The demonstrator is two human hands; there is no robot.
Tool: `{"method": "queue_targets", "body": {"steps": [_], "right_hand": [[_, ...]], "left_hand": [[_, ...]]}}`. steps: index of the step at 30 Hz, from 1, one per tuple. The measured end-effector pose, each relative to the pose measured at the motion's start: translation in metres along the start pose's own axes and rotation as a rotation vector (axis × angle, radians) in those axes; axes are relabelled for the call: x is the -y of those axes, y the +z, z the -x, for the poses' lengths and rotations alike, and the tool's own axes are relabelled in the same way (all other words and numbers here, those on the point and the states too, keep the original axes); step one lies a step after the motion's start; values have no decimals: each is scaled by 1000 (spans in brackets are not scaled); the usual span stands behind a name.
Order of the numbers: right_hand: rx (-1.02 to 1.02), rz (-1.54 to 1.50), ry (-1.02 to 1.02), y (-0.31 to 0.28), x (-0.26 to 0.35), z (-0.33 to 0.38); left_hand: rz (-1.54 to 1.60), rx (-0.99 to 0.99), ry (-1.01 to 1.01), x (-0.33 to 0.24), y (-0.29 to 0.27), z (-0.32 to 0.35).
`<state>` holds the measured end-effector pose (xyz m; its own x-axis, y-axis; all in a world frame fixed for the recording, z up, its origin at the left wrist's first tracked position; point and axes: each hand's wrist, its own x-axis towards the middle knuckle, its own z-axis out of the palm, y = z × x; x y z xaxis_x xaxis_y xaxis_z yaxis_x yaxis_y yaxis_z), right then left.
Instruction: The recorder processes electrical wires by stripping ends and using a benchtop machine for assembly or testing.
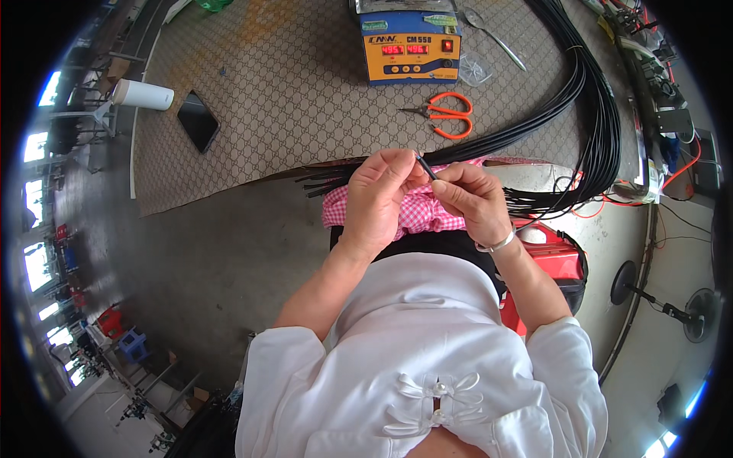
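In front of me, over a pink gingham cloth (418,217) on my lap, both hands meet at a short black cable end (427,167). My right hand (475,201) pinches it between thumb and fingers, slanting up to the left. My left hand (377,195) is closed at the cable's upper tip, thumb against fingertips; what exactly is at that tip is too small to make out. Behind the hands, a thick bundle of black cables (598,114) curves across the table's right side, its loose ends (324,181) sticking out left of my left hand.
Orange-handled scissors (452,115) lie beyond my hands on the patterned table (290,99). Farther back stands a blue and orange power unit (412,61), with a spoon (496,40) and clear plastic bag (474,69) beside it. A phone (198,122) and white cup (145,95) are left.
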<state>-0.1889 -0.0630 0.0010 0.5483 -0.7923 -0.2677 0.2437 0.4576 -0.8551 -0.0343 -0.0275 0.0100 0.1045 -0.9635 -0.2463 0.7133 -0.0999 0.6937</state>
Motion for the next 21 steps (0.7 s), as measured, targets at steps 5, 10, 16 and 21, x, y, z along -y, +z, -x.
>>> {"method": "queue_targets", "body": {"steps": [5, 10, 16, 21], "right_hand": [[-43, -20, 6, 4, -1, -2], [-33, -10, -27, 3, -1, -4], [-29, -13, -19, 5, 0, -5], [-23, -54, 12, 3, -1, -5]], "left_hand": [[-160, -44, 76, -2, 4, 4], [153, 32, -131, -3, -4, 0], [212, 97, -205, 1, -12, -2], [218, 94, -217, 1, -11, -2]]}}
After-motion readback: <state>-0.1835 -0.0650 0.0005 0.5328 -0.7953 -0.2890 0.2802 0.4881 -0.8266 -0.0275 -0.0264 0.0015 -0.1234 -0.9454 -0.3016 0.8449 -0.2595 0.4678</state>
